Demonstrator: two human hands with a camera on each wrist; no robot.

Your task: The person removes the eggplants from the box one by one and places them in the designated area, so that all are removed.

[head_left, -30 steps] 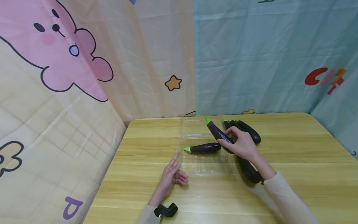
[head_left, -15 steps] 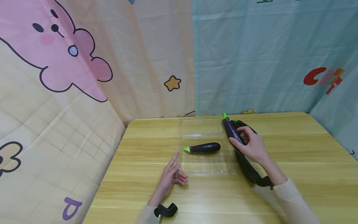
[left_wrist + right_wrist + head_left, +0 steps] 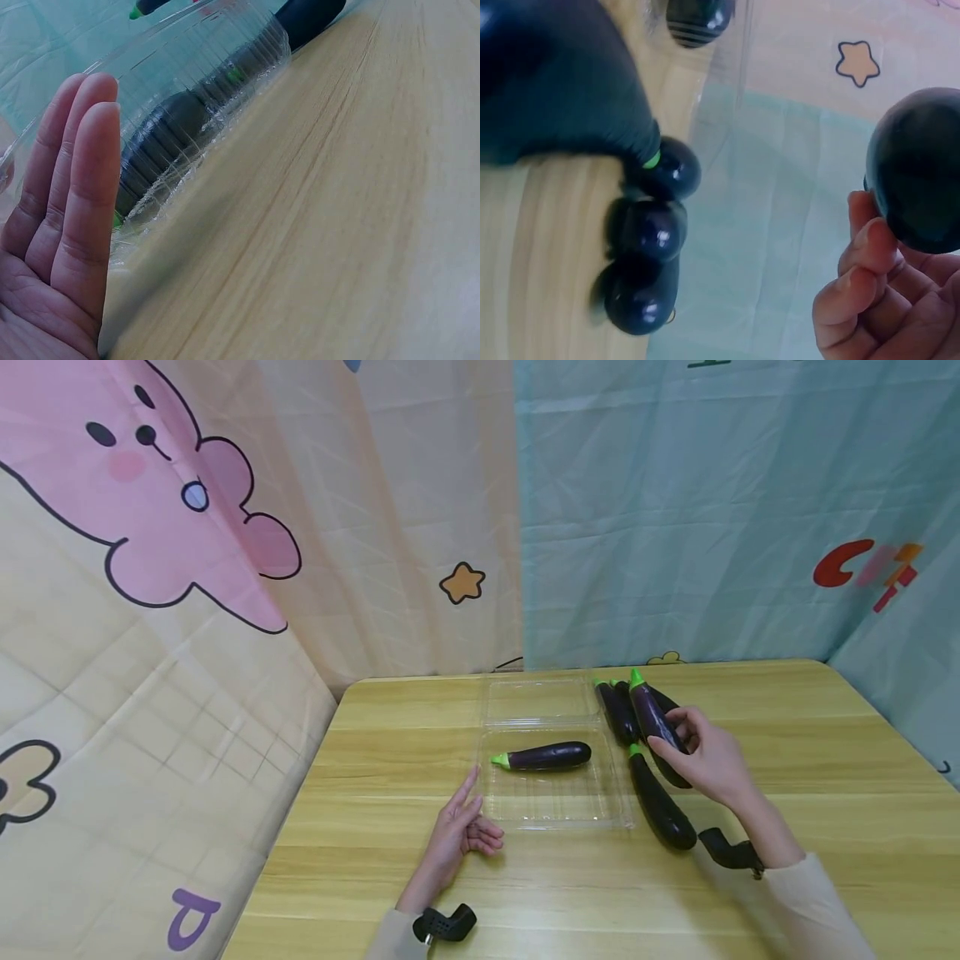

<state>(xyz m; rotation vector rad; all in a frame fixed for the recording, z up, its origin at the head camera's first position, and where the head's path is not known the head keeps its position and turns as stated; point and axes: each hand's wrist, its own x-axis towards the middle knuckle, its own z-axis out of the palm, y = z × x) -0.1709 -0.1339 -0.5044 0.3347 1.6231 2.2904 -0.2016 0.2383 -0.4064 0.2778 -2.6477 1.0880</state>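
In the head view, my right hand (image 3: 708,758) pinches a dark purple eggplant (image 3: 654,718) by its sides, green stem pointing away. It is raised over other eggplants, and its round end fills the right of the right wrist view. My left hand (image 3: 457,835) is beside the near left corner of a clear plastic clamshell box (image 3: 555,823), fingers extended. Whether a fingertip touches the rim is hard to tell. One eggplant (image 3: 551,757) lies crosswise in the box's near half, stem to the left. Ribbed clear wall and straight fingers (image 3: 90,195) show in the left wrist view.
Right of the box, a single eggplant (image 3: 662,806) lies slanted on the wooden table (image 3: 360,827). Behind it, several more eggplants (image 3: 618,714) sit side by side near the back edge. The box's lid (image 3: 540,702) lies open toward the curtain (image 3: 675,527).
My right hand has carried its eggplant rightward, from over the box to over the back row, uncovering the near slanted eggplant. The left hand and the eggplant in the box have stayed put.
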